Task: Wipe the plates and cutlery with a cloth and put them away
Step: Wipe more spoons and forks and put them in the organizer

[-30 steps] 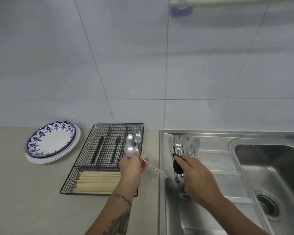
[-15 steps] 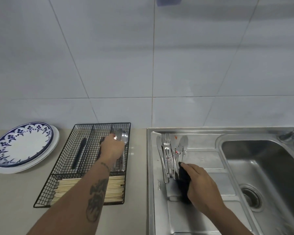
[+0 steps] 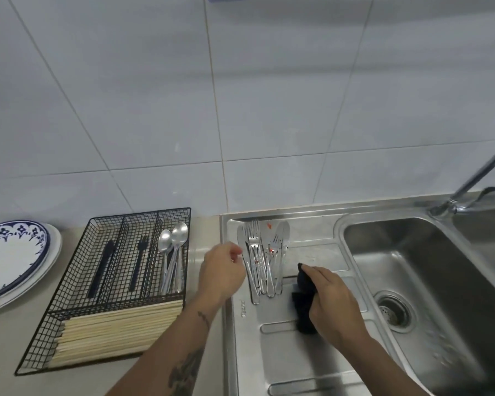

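Next up is grabbing one piece from the forks and knives (image 3: 265,258) bunched at the back left corner of the draining board (image 3: 312,352). I'd pinch a single handle near its end so the rest don't slide. Left hand (image 3: 222,271) sits at the board's left edge, fingers loosely curled, holding nothing, just beside the pile. Right hand (image 3: 333,302) grips the dark cloth (image 3: 302,307), resting on the board beside the handles.

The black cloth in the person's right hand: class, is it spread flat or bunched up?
Bunched up. The black cloth hangs as a crumpled wad from the right hand, whose fingers curl round it above the steel draining board.
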Available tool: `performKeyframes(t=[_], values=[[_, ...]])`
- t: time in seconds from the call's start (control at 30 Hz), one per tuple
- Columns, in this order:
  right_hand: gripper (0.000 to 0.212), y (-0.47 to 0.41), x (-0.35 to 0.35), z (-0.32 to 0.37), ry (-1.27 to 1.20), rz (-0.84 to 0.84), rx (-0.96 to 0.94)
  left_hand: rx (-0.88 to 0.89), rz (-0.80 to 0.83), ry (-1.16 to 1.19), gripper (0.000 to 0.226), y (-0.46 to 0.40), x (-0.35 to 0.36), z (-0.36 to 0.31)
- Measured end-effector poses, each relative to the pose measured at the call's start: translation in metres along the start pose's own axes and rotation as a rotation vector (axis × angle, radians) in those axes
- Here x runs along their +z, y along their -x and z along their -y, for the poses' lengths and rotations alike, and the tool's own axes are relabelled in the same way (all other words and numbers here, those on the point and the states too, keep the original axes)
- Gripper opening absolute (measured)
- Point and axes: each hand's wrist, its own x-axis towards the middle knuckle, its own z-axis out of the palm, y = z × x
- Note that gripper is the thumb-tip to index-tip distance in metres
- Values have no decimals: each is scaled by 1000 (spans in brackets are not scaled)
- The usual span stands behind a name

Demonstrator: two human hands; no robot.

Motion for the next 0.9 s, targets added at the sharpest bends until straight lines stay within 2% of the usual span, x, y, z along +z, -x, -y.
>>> performKeyframes(t=[0.17, 0.43, 0.57, 0.77, 0.9], values=[[65, 3, 0, -14, -40, -9, 36, -47, -12, -33, 17, -7, 31, -13], [63, -5, 6, -26, -112, -10, 55, -61, -69, -219, 21, -41, 45, -25], [64, -9, 9, -31, -128, -21, 59, -162, -85, -241, 14, -56, 50, -32], [64, -13, 10, -31, -131, -11, 66, -289, -32, -194, 12, -72, 58, -36], [63, -12, 8, -32, -154, -21, 79, -351, 15, -52, 5, -74, 48, -50]])
